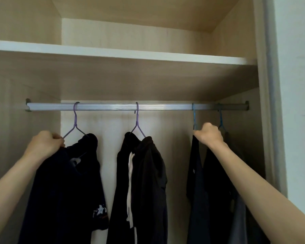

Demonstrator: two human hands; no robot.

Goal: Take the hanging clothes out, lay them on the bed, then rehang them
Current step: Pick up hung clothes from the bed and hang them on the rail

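Observation:
A silver rail (pixel 165 106) spans the wardrobe. At the left, a dark printed T-shirt (pixel 69 191) hangs on a purple hanger (pixel 75 120); my left hand (pixel 46 143) grips the hanger's left shoulder and the shirt there. In the middle, a black hoodie (pixel 148 182) with a white drawstring hangs on a second purple hanger (pixel 137 120). At the right, a dark garment (pixel 195 182) hangs on a blue hanger (pixel 194 115), and my right hand (pixel 209 134) is closed around that hanger's top. Behind it, a grey garment (pixel 239 217) hangs on another blue hanger (pixel 220 118).
A white-edged shelf (pixel 130 54) sits above the rail, with a recess over it. Wooden side walls close in left and right, and a pale door frame (pixel 271 85) stands at the right. The rail is bare between the hoodie and the blue hangers.

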